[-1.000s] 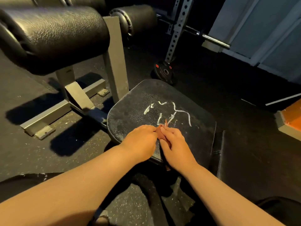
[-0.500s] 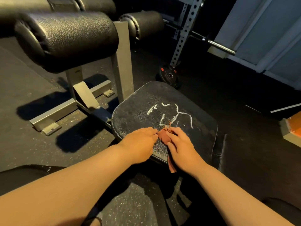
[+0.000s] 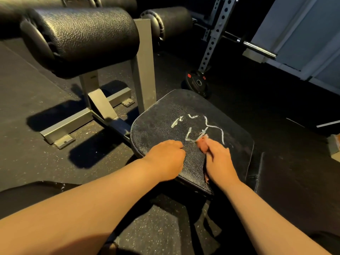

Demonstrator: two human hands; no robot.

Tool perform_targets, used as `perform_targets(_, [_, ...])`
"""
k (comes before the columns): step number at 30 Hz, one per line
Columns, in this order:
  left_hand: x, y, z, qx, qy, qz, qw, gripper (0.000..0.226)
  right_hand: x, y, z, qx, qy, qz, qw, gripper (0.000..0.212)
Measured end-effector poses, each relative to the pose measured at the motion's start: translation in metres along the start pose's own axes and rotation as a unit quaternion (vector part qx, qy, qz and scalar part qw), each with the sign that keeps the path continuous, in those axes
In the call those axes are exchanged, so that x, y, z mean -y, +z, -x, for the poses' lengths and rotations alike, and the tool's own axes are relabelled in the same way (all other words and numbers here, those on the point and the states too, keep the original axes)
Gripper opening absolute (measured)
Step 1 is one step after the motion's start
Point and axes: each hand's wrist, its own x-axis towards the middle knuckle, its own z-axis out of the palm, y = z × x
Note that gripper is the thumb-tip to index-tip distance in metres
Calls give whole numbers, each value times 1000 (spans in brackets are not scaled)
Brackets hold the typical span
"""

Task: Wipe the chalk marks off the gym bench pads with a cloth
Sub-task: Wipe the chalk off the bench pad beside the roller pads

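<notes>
A black seat pad (image 3: 158,122) lies in front of me with white chalk marks (image 3: 206,126) scrawled across its middle. My right hand (image 3: 219,161) grips a small reddish cloth (image 3: 202,144) and holds its bunched end on the pad at the near edge of the chalk marks. A strip of the cloth shows below the wrist. My left hand (image 3: 167,159) rests on the pad's near left part with its fingers curled under, a short gap left of the cloth, holding nothing that I can see.
A grey steel post (image 3: 143,67) rises just beyond the pad, carrying large black roller pads (image 3: 82,37). Its foot frame (image 3: 73,124) lies on the rubber floor at left. A weight plate (image 3: 197,82), a perforated rack upright (image 3: 215,32) and a barbell end (image 3: 257,47) stand behind. Another dark pad (image 3: 294,181) adjoins on the right.
The hands have come apart: the left one no longer touches the cloth. The right hand has pushed the cloth forward to the edge of the chalk lines.
</notes>
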Motion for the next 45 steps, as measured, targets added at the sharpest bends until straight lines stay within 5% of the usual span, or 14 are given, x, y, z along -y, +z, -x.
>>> perform_targets(2, [-1,4,-3,-13,-4,19,1000,35,11,1,-7,-46,44,-12,998,36])
perform_targets(9, [-7,1,-1,-15,-10,19,1000,53,4,-3,3,63,-154,13,986,28])
perform_targets(14, [-9,5,-1,-1,-10,-1,1000,57,1,4,-15,-21,-10,22,999,31])
perform_targets(18, [-11,1,-1,-24,-10,-2,1000,50,23,9,9,47,-143,-28,988,32])
perform_targets(20, [-10,0,-1,-18,-9,-3,1000,53,8,2,5,20,-179,23,983,37])
perform_targets(25, [-9,6,1,-38,-20,14,999,46,-7,6,-24,-13,9,46,999,25])
perform_targets(31, [-9,4,0,-68,-43,24,997,36,7,-1,-1,104,-151,18,983,38])
perform_targets(37, [-9,5,0,-65,-39,11,997,31,0,9,-30,17,21,29,999,21])
perform_targets(42, [-9,2,-3,-70,-33,4,997,35,17,6,-11,70,-142,-16,987,27])
perform_targets(45, [-9,1,-4,-62,-38,3,997,36,-11,-1,-26,52,-101,69,991,21])
